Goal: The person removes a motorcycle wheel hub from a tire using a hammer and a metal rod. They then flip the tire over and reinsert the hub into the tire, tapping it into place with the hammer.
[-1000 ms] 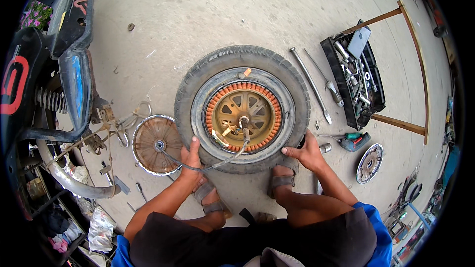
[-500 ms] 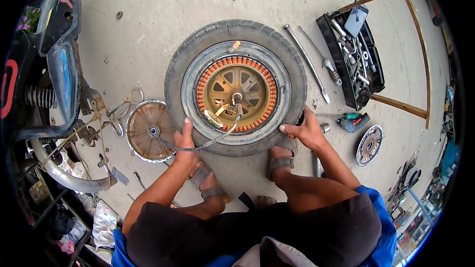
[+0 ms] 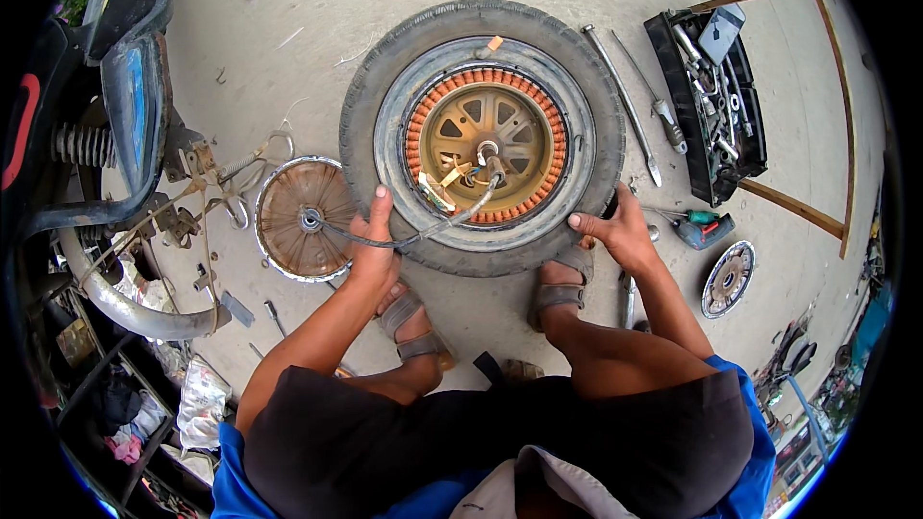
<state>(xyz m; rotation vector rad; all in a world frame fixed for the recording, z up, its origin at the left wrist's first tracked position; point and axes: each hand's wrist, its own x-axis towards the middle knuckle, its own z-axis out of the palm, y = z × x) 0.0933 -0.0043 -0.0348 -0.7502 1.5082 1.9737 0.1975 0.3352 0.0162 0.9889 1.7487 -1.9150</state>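
Reaching forward, the left hand [image 3: 373, 258], thumb pointing away, and the right hand [image 3: 625, 233], thumb angled inward, clasp the near sides of the wheel [image 3: 481, 125] just ahead of the sandalled feet [image 3: 560, 294]; their other fingers, half curled around its edge, are partly hidden.

So I've got this wheel [image 3: 471, 130] coil side up in front of me: scuffed dark tyre [image 3: 481, 19] on a grubby grey rim [image 3: 389, 135], orange coils [image 3: 414, 135] ringing a dirty yellow-brown hub [image 3: 524, 135], cable [image 3: 452, 222] running off the axle [image 3: 488, 150] across the tyre's near-left side.
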